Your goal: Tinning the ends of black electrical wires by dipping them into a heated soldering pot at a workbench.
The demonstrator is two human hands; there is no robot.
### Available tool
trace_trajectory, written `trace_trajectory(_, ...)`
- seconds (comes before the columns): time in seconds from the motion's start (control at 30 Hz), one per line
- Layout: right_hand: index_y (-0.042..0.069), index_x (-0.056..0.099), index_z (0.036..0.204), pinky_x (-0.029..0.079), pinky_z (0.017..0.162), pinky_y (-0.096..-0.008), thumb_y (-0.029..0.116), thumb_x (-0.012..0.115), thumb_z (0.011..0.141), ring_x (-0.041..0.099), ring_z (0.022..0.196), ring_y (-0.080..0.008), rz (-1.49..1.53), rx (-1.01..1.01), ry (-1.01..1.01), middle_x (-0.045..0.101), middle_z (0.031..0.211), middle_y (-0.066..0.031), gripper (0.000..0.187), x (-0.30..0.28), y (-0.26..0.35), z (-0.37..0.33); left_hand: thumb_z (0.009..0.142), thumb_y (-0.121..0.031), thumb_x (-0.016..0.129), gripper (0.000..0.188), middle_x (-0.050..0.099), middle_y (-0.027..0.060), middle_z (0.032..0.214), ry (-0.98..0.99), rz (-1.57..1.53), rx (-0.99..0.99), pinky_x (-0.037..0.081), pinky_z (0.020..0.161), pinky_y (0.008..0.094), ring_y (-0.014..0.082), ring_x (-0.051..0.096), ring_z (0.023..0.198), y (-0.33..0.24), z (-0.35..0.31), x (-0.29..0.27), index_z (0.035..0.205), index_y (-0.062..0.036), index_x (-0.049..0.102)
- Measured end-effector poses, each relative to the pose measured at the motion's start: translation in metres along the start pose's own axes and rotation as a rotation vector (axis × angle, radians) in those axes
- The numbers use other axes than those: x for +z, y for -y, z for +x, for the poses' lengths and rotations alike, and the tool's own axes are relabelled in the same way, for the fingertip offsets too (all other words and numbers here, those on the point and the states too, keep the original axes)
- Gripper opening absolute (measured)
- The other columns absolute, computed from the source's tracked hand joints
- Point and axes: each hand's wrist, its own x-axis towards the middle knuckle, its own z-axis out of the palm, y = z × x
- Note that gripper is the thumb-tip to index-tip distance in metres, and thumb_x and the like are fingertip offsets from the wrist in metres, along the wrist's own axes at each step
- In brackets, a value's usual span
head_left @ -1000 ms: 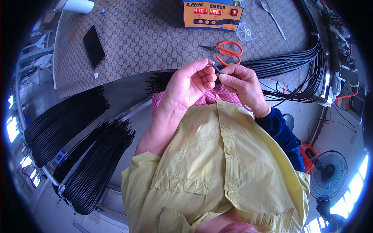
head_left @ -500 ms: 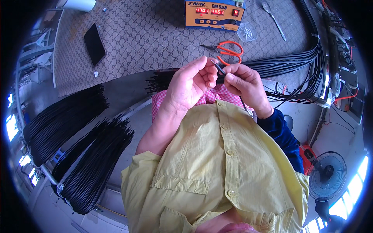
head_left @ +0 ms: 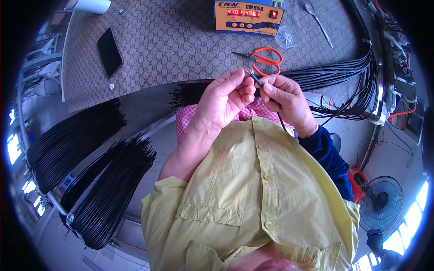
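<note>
My left hand (head_left: 226, 99) and right hand (head_left: 285, 97) meet mid-scene, fingertips of both pinched on the end of one thin black cable (head_left: 256, 80), which trails down past my right wrist. Orange-handled pliers (head_left: 264, 58) lie untouched just beyond. Cable bundle (head_left: 343, 74) at right likely pending; hung bundles (head_left: 90, 162) at left look finished. Midway, I'd judge.

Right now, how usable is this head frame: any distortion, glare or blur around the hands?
Head view: strong fisheye bending at the dark rim; bright blown-out patches at the lower corners; the left hand and right hand pinching a thin black cable are evenly lit and fairly sharp; the cable tip is too small to judge.
</note>
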Motion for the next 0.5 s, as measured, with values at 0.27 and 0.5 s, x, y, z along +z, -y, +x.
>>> trace_trajectory(0.27, 0.001, 0.054, 0.095, 0.023, 0.04, -0.0161, 0.01, 0.049, 0.087, 0.034, 0.046, -0.0034, 0.058, 0.02, 0.033, 0.049, 0.066, -0.0003, 0.013, -0.0014, -0.0021, 0.0011, 0.089, -0.016, 0.045, 0.019, 0.057, 0.0074, 0.076, -0.016, 0.06, 0.023, 0.044, 0.06, 0.0261, 0.0139, 0.053, 0.068, -0.0013, -0.003, 0.0001, 0.091, 0.0006, 0.054)
trace_trajectory(0.5, 0.001, 0.055, 0.094, 0.022, 0.039, -0.016, 0.012, 0.049, 0.087, 0.033, 0.046, -0.0033, 0.05, 0.065, 0.057, 0.048, 0.066, 0.0001, 0.015, 0.0003, 0.0018, -0.0009, 0.087, -0.019, 0.048, 0.021, 0.059, 0.0091, 0.072, -0.034, 0.16, 0.012, 0.044, 0.057, 0.0272, 0.0156, 0.055, 0.062, -0.0087, -0.0022, 0.0017, 0.089, 0.0007, 0.056)
